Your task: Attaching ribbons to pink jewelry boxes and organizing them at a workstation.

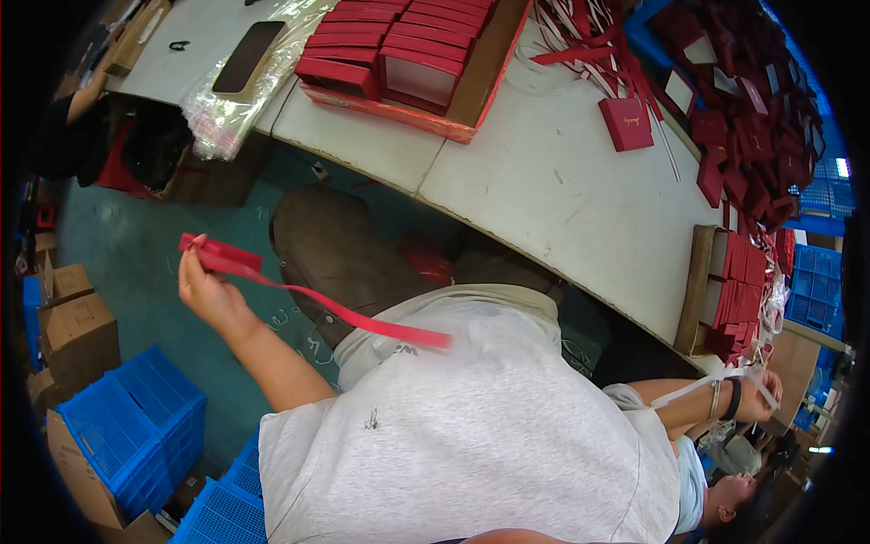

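Out to the left, over the floor, my left hand [208, 286] is closed on a small dark red box part [240, 255]. From the same hand a long red ribbon [353, 319] trails across my lap, its free end blurred. My right hand [759, 397] is stretched far to the right, past the table's end, its fingers curled around a thin white strip [693, 390] that hangs back along my forearm. On the table [517, 195] in front of me lies a single closed red box [625, 124], out of reach of both hands.
A carton [467, 127] of red boxes stands at the back, beside a phone [249, 56] on clear plastic. Loose red and white strips [589, 41] and heaped red boxes [752, 127] lie at right. Blue crates [145, 426] are at lower left; another person [725, 499] is at lower right.
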{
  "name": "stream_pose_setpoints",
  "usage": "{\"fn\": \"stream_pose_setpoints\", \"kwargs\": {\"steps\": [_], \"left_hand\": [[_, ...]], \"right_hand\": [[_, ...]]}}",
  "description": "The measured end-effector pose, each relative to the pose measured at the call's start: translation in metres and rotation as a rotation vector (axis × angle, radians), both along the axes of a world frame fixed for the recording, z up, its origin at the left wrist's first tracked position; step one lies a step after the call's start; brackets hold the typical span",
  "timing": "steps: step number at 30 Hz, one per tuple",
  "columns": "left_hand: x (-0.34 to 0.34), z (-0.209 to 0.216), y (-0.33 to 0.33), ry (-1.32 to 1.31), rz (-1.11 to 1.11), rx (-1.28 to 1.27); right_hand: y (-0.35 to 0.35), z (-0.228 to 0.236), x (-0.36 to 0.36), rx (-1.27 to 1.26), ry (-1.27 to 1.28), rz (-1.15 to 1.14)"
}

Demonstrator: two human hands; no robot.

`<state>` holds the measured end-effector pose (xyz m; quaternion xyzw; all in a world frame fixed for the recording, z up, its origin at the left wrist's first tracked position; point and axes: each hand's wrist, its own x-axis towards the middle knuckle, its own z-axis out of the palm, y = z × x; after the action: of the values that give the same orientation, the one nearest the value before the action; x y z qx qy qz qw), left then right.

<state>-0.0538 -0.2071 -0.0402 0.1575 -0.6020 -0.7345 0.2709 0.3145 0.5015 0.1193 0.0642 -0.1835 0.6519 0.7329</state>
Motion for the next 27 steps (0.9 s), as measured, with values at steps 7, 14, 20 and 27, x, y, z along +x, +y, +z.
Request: {"fn": "stream_pose_setpoints", "kwargs": {"steps": [7, 14, 20, 27], "left_hand": [[-0.005, 0.031, 0.013, 0.027, -0.022, -0.181], [0.000, 0.086, 0.058, 0.284, -0.268, -0.574], [0.014, 0.148, 0.086, 0.598, -0.859, -0.823], [0.014, 0.210, 0.126, 0.783, -1.177, -1.039]], "right_hand": [[-0.096, -0.046, -0.056, 0.759, -0.891, 0.674], [-0.196, -0.230, -0.042, 1.982, -2.740, 0.867], [-0.294, -0.098, -0.222, 1.648, -1.682, 0.667], [-0.359, -0.020, -0.332, 1.070, -0.751, 1.643]]}}
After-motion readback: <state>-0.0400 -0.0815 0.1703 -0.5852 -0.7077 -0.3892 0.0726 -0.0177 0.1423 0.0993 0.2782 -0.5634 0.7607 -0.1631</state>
